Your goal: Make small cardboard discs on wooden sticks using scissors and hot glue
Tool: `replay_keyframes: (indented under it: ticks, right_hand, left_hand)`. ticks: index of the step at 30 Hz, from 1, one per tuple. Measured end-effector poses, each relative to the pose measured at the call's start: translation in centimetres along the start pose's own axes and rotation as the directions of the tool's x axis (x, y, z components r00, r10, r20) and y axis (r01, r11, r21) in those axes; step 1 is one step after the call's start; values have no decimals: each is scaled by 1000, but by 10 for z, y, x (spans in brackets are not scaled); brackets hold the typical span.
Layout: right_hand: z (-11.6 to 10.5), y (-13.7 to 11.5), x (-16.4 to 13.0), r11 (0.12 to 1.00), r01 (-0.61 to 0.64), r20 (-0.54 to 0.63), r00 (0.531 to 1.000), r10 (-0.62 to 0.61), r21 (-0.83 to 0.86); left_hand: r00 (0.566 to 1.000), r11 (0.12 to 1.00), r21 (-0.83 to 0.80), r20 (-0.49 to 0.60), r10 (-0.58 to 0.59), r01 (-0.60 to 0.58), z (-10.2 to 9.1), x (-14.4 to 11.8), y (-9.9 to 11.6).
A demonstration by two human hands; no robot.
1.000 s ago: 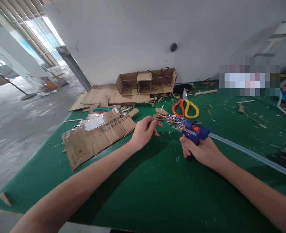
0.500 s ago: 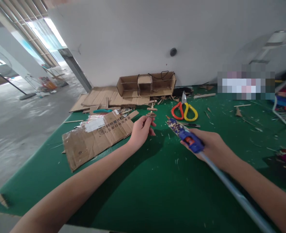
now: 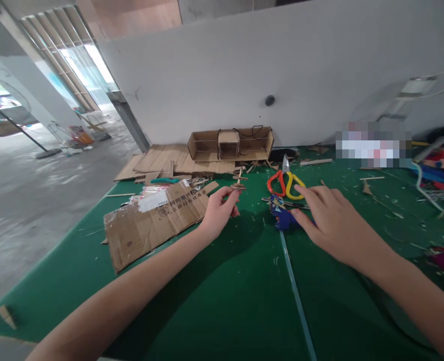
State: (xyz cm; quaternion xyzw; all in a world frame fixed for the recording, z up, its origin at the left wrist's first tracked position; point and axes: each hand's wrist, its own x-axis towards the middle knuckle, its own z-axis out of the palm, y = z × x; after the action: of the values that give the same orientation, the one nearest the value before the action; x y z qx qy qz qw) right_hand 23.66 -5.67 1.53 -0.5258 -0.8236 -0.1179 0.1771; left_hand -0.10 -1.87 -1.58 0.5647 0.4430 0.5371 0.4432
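Observation:
Between the thumb and fingers of my left hand is a small cardboard piece on a thin stick, held upright over the green table. My right hand has its fingers apart, just right of a blue glue gun that lies on the table; whether a fingertip still touches it I cannot tell. A long pale glue stick runs from the gun toward the front edge. Beyond the gun are scissors with one red and one yellow handle, and a dark slim cutter.
A printed cardboard sheet lies left of my left hand, with a teal-handled tool behind it. An open cardboard box structure stands against the wall. Scraps litter the back; coloured materials are heaped at the right.
My right hand has let go of the glue gun, which now lies on the table, its glue stick pointing more straight toward me. My left hand keeps its hold.

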Motion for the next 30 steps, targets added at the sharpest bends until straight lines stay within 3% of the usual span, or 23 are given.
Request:
replay_keyframes:
  ticks: [4, 10, 24, 30]
  right_hand:
    - [-20, -14, 16, 925, -7, -10, 1000, 11, 380]
    - [-7, -29, 27, 827, 25, -58, 998, 9, 561]
    - [8, -30, 17, 801, 90, -82, 995, -51, 592]
    - [7, -31, 15, 835, 202, -160, 977, -138, 512]
  left_hand:
    - [994, 1000, 19, 106, -7, 5, 5, -7, 8]
    - [967, 994, 107, 255, -2, -26, 9, -17, 20]
    - [941, 986, 148, 338, 25, -80, 8, -17, 19]
    - [935, 961, 212, 340, 97, -176, 3, -14, 12]
